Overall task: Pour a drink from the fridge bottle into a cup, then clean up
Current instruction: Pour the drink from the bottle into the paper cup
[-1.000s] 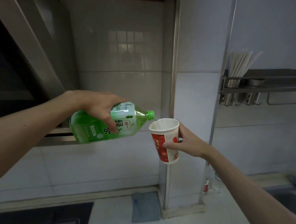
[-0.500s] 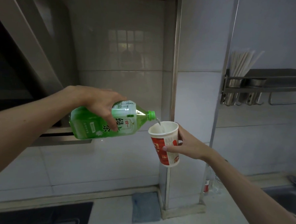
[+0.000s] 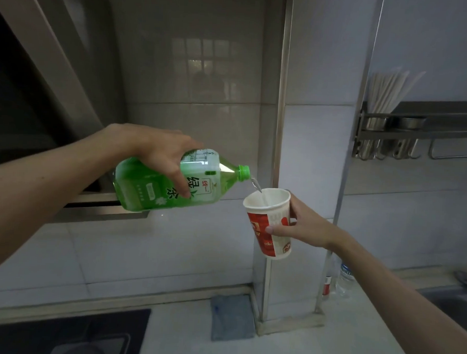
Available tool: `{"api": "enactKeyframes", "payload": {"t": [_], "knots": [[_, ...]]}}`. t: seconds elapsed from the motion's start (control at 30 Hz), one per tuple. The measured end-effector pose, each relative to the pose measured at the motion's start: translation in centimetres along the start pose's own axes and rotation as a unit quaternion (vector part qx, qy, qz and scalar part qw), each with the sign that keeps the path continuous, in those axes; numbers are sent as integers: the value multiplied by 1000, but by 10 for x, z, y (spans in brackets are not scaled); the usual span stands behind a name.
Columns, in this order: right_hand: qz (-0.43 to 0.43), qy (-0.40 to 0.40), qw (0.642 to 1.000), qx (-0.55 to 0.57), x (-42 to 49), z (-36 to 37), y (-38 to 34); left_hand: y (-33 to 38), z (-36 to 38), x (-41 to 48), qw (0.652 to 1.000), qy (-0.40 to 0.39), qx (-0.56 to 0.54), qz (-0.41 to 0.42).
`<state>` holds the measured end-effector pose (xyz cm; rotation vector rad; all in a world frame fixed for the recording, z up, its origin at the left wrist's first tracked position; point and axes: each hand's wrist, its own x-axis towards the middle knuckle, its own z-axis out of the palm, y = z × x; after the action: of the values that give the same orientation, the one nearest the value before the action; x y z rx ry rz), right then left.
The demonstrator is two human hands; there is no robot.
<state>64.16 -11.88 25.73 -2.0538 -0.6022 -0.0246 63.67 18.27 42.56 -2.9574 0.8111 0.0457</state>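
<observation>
Bottle (image 3: 156, 185) gripped in left hand (image 3: 158, 152) pours; right hand (image 3: 303, 225) clasps cup (image 3: 271, 225).

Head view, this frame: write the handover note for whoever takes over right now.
Left hand: gripping the green bottle, tipped almost level, mouth just above the cup's rim.
Right hand: holding the red and white paper cup in the air, slightly tilted, above the counter.
Done: the cap is off; a thin stream is running into the cup.
Left: stop once the cup is full enough (its level is not visible), set the cup down, recap and return the bottle, clean up. The cap is not in view.
</observation>
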Motion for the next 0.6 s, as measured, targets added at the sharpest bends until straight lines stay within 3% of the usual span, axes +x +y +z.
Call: {"api": "enactKeyframes", "payload": {"t": [0.2,0.43,0.6], "knots": [[-2,67,996,65,-5,-10,-13,-10,23,-3,992,38,-118,26],[-29,127,989,65,3,-30,-45,-17,89,0,944,97,-312,46],[-37,137,989,51,3,-32,-60,-17,132,-1,918,137,-369,42]]}}
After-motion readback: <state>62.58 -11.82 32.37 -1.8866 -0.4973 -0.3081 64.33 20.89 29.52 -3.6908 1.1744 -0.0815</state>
